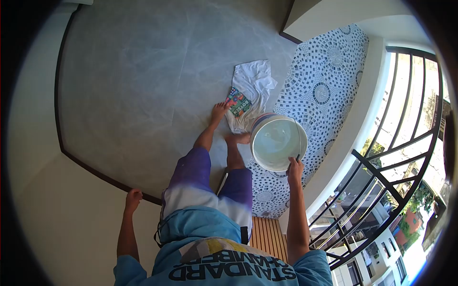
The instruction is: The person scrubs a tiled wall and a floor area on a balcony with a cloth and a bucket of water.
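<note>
My right hand [295,167] is closed around the grip of the wire handle [299,138] on a white plastic bucket [254,148]. Pale, cloudy-looking liquid [276,143] fills part of the bucket. My left hand [134,197] hangs out to the side near the wall, its fingers curled in with nothing visible in them. On the floor ahead, a white T-shirt [253,81] with a colourful print lies spread out. One bare foot [219,110] touches its edge; the other foot [237,138] is beside the bucket.
Smooth grey floor [119,86] stretches ahead, with dark trim [58,109] along the left wall. A blue-and-white mosaic strip [329,71] runs along the right side. Beyond the white ledge stands a black metal railing [381,176]. Wooden slats [269,236] lie below the mosaic.
</note>
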Action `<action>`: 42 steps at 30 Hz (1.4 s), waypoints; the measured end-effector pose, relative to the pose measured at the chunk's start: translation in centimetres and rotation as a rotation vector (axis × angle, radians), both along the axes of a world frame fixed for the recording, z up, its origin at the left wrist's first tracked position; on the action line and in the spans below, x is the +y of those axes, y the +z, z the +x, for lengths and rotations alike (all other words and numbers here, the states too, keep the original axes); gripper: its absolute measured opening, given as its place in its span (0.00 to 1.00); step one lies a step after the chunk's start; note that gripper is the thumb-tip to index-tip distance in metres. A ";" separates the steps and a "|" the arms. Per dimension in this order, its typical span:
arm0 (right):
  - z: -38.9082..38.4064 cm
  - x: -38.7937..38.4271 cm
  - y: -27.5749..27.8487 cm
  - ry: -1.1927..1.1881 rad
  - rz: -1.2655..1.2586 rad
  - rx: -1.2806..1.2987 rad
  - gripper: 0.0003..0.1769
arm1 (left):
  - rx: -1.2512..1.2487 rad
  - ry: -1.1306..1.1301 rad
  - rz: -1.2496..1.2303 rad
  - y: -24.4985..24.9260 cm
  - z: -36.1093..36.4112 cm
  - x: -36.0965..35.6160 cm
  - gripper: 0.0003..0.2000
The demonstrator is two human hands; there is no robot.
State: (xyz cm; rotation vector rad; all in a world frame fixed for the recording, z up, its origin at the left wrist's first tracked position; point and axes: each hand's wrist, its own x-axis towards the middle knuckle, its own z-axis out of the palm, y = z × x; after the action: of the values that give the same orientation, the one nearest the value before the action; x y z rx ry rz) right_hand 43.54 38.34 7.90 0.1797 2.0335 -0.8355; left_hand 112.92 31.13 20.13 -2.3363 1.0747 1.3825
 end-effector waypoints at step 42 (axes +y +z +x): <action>4.9 -23.9 -10.7 0.508 0.199 0.058 0.18 | 0.306 0.297 0.207 -8.9 -7.1 -9.8 0.19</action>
State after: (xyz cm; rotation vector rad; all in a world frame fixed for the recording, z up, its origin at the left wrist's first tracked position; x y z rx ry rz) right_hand 48.41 14.43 -2.80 -0.2473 2.0821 -0.3245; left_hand 105.85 21.34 11.19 -2.2467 0.6261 1.9068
